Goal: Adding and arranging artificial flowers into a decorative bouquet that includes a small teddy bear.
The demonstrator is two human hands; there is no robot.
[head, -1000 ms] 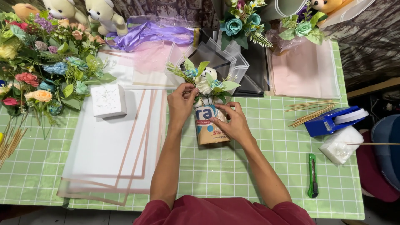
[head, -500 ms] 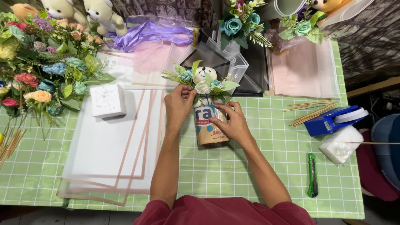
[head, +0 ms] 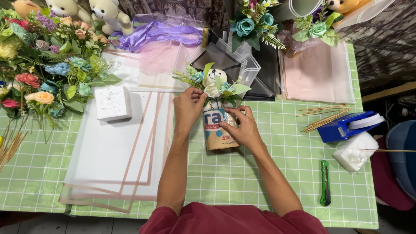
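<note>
Head view: we're looking straight down at a green checked table (head: 260,182) and our own two arms in dark red sleeves.
Left hand (head: 188,106): curled up at the top of the little bouquet (head: 215,84), fingertips pinching in among the leaves and flowers right beside the tiny bear head (head: 213,76). So it's gripping the greenery, not loose.
Right hand (head: 242,128): wrapped around the side of the paper-wrapped can (head: 220,132), fingers pressed on its printed label, holding it steady.
Can: sits upright-ish in the middle of the table, between our two hands, with the bouquet poking out of its far end. It's just right of the wrapping sheets (head: 117,151).
Wrapping sheets: a stack of frosted white ones with pinkish borders, lying flat on the left half of the table, edges fanned a bit.
Foam block (head: 112,102): white, sits on the top corner of those sheets.
Fake flowers (head: 47,73): big messy pile along the left edge, reds, oranges, blues and lots of green.
Teddy bears (head: 93,13): a couple of cream ones at the top left, next to purple ribbon (head: 160,32).
Pink sheets (head: 318,73): stacked at the top right, well away from our hands.
Sticks (head: 323,115): thin wooden skewers, scattered just below the pink sheets.
Tape dispenser (head: 346,125): blue, right beside the sticks.
Cutter (head: 325,182): green utility knife lying near the right front edge, nothing touching it.
</note>
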